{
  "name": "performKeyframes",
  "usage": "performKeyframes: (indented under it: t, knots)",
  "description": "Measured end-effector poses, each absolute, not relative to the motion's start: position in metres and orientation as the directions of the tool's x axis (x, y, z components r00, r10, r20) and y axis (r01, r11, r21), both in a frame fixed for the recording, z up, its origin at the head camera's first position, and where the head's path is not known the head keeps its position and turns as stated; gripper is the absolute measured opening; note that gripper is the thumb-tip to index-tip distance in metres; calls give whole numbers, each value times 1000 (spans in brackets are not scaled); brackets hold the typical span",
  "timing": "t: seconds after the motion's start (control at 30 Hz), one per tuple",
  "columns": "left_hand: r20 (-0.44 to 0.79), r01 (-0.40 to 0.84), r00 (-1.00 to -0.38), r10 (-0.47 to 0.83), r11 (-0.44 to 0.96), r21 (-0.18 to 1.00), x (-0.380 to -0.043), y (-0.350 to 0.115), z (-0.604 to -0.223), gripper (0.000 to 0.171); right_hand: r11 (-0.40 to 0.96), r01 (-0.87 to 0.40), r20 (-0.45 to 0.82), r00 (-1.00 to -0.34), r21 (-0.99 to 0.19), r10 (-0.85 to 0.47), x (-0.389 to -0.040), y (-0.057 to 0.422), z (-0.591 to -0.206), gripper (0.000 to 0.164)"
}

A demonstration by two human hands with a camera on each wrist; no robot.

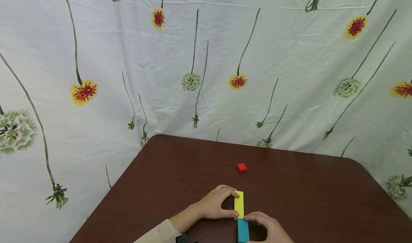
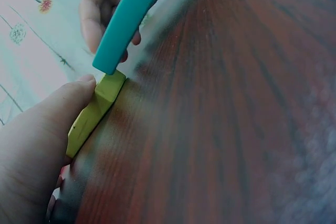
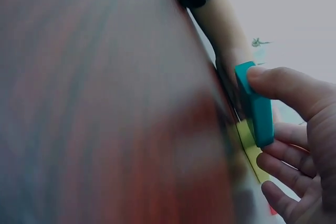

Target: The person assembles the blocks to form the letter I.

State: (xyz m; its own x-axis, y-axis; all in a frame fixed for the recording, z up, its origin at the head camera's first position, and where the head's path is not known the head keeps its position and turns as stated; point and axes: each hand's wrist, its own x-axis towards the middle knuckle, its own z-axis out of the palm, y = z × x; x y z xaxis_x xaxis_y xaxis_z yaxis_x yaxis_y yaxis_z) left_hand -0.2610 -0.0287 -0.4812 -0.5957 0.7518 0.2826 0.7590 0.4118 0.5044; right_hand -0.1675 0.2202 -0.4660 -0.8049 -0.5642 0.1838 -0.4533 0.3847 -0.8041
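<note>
A long yellow block [image 1: 239, 206] lies on the dark wooden table. My left hand [image 1: 214, 203] holds it, thumb near one end and fingertips at the far end. Between the thumb and fingertips of my right hand [image 1: 271, 228] is a teal block [image 2: 127, 24], gripped by its ends. In the left wrist view the teal block slants above the yellow block's near end; whether the two touch, I cannot tell. From the right wrist, the teal block [image 3: 255, 106] covers part of the yellow one [image 3: 253, 161].
A small red block [image 1: 242, 168] sits farther back on the table [image 1: 305, 186]. Behind the table's far edge hangs a pale cloth [image 1: 219, 57] printed with flowers. A dark band [image 1: 181, 238] is on the left wrist.
</note>
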Motion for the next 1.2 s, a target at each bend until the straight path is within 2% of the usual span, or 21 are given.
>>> performKeyframes:
  t: [0.17,0.33,0.7,1.2]
  knots:
    - [287,763,-591,754,407,502,-260,-30,-480,47,304,-556,287,-735,-774,-615,-169,218,-474,44]
    - [271,755,-598,754,418,505,-260,-29,-480,48,271,-613,346,-697,-742,-629,-170,217,-481,43]
    - [270,745,-605,750,412,525,-260,-29,-481,47,290,-689,377,-644,-665,-666,-171,213,-484,43]
    - [259,737,-610,749,416,533,-259,-29,-479,48,315,-717,437,-651,-621,-621,-168,209,-490,43]
